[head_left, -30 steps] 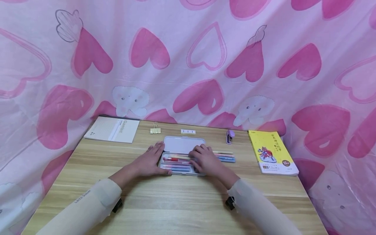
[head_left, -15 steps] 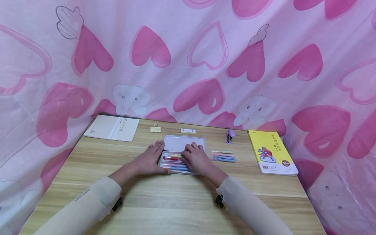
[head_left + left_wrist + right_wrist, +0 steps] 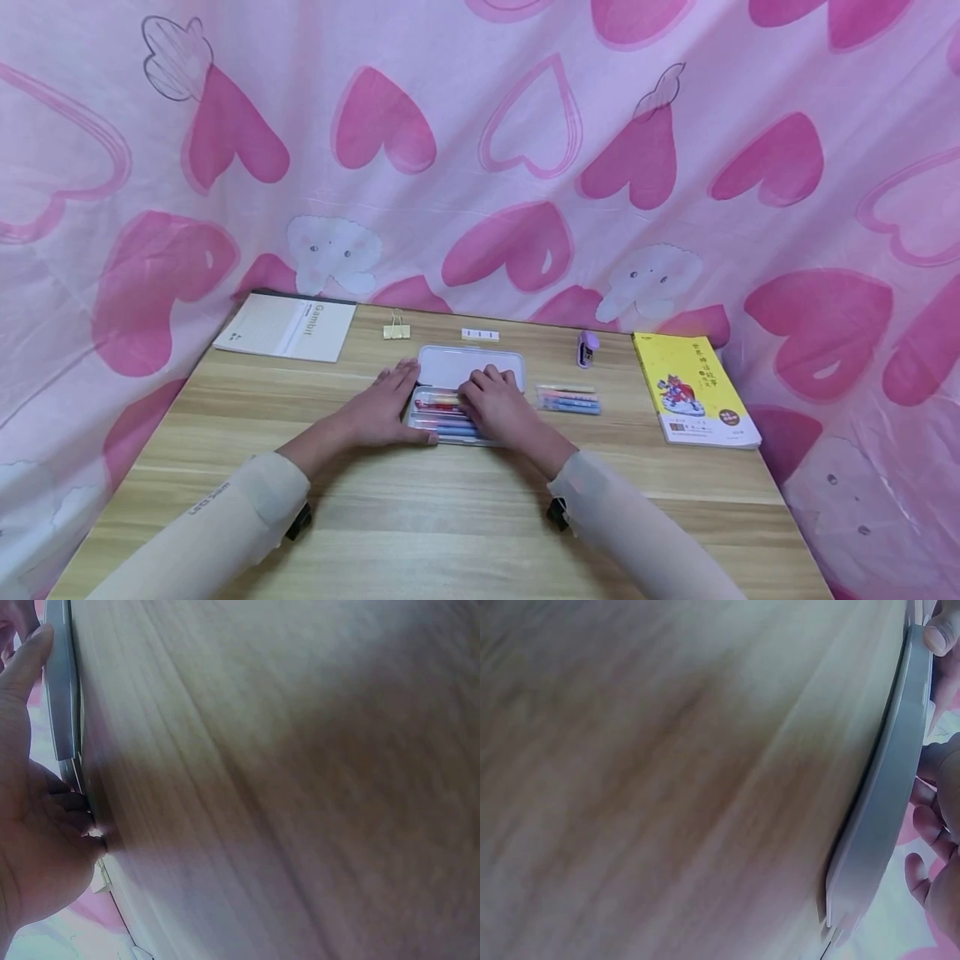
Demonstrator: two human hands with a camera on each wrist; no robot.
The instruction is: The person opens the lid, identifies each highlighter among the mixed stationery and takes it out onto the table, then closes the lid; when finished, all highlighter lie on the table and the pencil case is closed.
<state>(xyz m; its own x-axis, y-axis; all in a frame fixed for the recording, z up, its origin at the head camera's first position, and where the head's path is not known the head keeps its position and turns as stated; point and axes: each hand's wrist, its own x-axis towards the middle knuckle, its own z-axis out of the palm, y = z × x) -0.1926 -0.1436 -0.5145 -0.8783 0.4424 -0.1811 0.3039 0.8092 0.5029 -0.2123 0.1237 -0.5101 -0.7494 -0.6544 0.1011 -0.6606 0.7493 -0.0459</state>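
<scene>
An opened pencil case [image 3: 442,363] lies mid-table, its pale lid flipped back. Several pens [image 3: 453,432] lie lengthwise inside, among them one with red parts [image 3: 435,404]. My left hand [image 3: 375,407] spans the case's left end, fingers stretched along the side and thumb on the front rim; the left wrist view shows that thumb [image 3: 34,660] against the grey edge. My right hand [image 3: 501,408] bends its fingers over the upper pens in the case's right half, hiding their right ends; I cannot tell whether it pinches one. More pens [image 3: 570,402] lie side by side right of the case.
Behind the case are a binder clip [image 3: 397,332] and a small white strip [image 3: 480,335]. A purple stapler [image 3: 587,348] stands back right. A yellow book [image 3: 697,390] lies at the right edge, a notebook [image 3: 288,327] at the back left. A pink heart-printed curtain [image 3: 506,246] hangs behind.
My right hand has shifted left over the case, uncovering the left ends of the pens lying outside on the right. In the last half second it barely moves. My left hand stays in place.
</scene>
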